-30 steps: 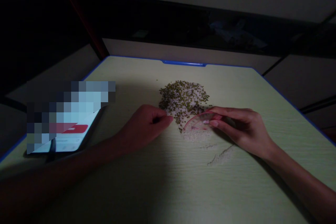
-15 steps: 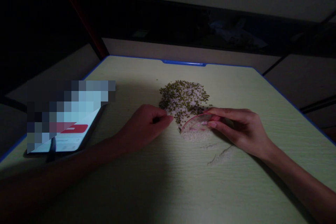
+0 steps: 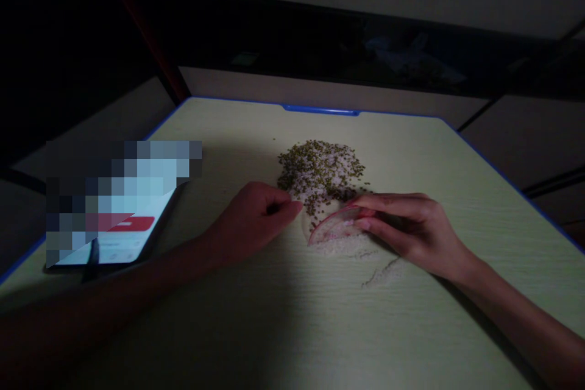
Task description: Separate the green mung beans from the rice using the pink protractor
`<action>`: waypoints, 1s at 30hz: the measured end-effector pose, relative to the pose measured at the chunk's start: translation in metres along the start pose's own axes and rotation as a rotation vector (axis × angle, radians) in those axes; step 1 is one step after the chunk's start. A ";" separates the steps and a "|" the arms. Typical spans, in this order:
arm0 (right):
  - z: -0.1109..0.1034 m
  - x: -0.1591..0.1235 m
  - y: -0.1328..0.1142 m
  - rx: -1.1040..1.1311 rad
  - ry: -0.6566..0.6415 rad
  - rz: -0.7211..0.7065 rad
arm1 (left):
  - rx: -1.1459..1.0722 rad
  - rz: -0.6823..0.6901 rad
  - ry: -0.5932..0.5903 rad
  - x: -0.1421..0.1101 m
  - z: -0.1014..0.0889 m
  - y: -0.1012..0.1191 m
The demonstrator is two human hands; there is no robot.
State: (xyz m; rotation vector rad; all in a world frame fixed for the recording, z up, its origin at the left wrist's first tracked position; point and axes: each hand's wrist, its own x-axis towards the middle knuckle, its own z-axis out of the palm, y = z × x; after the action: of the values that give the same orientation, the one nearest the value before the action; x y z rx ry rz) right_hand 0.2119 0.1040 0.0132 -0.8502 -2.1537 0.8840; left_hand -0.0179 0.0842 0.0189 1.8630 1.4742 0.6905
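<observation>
My right hand (image 3: 411, 225) pinches a clear, curved plastic piece with a red rim (image 3: 336, 224) between thumb and fingers. The piece stands tilted with its lower edge at a small spread of white grains (image 3: 340, 247), which look like rice. My left hand (image 3: 256, 219) rests just left of it, fingers curled and thumb pressed toward the forefinger; whatever it pinches, if anything, is hidden. Beyond both hands lies a mixed pile of green beans and white grains (image 3: 320, 167), like mung beans and rice. Several beans trail from the pile toward the plastic piece.
A lit phone or tablet (image 3: 123, 250), partly pixelated, lies on the left of the pale wood-grain table (image 3: 219, 329). The table has a blue edge and a blue raised strip (image 3: 320, 110) at the back. A dark red post (image 3: 150, 30) stands behind, and the surroundings are dim.
My right hand has shifted slightly left and toward me with the plastic piece, pressing closer over the white grains. My left hand and the bean pile look nearly the same.
</observation>
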 end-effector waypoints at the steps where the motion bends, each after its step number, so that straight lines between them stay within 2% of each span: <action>1: 0.000 0.000 0.000 0.014 -0.014 0.005 | -0.005 -0.002 0.002 0.000 0.000 0.000; 5: 0.001 -0.002 0.000 0.045 -0.020 0.026 | -0.006 -0.014 -0.004 0.000 0.000 0.000; 11: 0.002 -0.003 0.002 0.011 0.089 0.085 | 0.001 -0.017 -0.011 0.000 0.001 0.000; 17: 0.003 0.000 -0.001 0.003 0.139 0.135 | 0.001 0.007 0.001 0.000 0.000 0.000; 30: -0.010 0.000 0.012 0.062 0.462 0.343 | -0.001 0.011 0.009 0.000 0.000 -0.002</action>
State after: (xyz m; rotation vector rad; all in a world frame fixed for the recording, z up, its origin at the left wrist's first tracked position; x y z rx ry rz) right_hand 0.2228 0.1141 0.0095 -1.2768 -1.6015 0.8143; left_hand -0.0192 0.0843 0.0170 1.8713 1.4700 0.7049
